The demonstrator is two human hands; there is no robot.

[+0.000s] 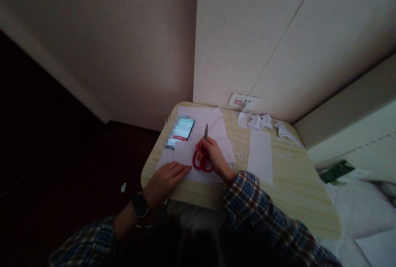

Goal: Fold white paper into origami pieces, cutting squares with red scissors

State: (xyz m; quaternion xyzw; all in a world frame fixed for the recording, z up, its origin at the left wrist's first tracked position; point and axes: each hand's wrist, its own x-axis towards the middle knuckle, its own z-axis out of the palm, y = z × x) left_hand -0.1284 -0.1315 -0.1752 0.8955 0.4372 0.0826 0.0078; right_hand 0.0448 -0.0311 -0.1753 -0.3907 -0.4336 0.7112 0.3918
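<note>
My right hand (213,154) is wrapped round a pair of red-handled scissors (198,164). The short metal blades point away from me, above the white sheets, and look closed. My left hand (167,179) lies flat with fingers stretched out on the near left part of a folded white paper (183,151). Under that paper is a larger white sheet (198,115). A phone (183,129) with a lit screen rests on the sheets, just beyond my left hand; its near end meets the folded paper.
Right of the sheets lies a white paper strip (260,155). Several small folded paper pieces (255,122) sit along the back of the wooden table (297,193), with thin paper scraps around. A wall socket (243,101) is behind. A white scrap (123,187) is on the dark floor.
</note>
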